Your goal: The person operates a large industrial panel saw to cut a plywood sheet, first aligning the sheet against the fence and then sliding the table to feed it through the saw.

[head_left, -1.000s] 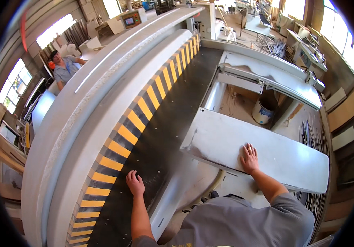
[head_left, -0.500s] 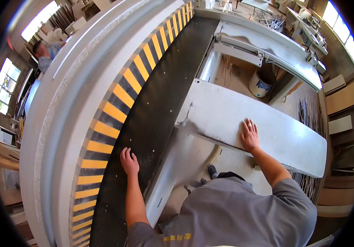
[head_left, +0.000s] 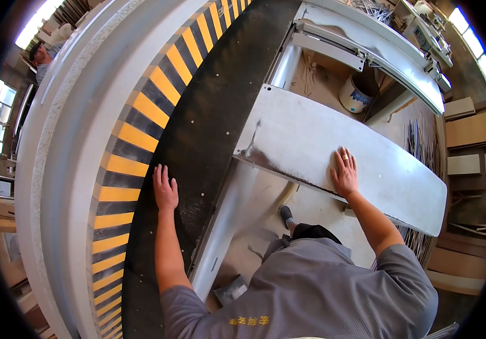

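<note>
On pale panel (head_left: pixel 395 172), right hand (head_left: pixel 345 178) palm-down; over black bed (head_left: pixel 220 101), left hand (head_left: pixel 167 193) outstretched; fingers (head_left: pixel 340 163) of both parted.

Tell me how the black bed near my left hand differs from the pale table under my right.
The black bed is dark with small pale dots; the pale table is whitish with dark smudges. The black bed is a long strip beside the striped edge; the pale table is a shorter slab with rounded right-end corners. Your left hand is over the black bed; your right hand lies on the pale table. Both look flat.
</note>
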A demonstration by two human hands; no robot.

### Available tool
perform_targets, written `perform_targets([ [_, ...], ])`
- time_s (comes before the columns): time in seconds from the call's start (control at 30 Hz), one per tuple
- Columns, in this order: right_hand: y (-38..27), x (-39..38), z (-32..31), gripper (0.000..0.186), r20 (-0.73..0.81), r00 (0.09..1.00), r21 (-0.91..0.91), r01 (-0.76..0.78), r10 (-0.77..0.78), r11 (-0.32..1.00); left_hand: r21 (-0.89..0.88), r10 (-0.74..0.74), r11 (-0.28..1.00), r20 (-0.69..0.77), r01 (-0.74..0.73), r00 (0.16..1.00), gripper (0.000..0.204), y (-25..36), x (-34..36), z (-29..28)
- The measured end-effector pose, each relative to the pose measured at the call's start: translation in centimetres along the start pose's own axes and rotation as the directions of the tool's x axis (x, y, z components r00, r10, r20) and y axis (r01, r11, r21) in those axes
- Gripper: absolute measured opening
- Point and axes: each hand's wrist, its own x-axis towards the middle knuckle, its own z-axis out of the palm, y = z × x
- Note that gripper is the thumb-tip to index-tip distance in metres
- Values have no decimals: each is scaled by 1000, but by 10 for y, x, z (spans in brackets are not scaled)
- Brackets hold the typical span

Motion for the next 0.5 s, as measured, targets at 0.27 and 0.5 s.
perform_targets([
  [0.27,1,1,12,69,-6,1000,-15,5,-6,1000,380,-577,737,-80,560,813,74,-9,44,26],
  [0.5,16,0,33,66,-17,999,-29,43,-44,999,290,-316,888,-182,358,931,61,17,-26,53],
])
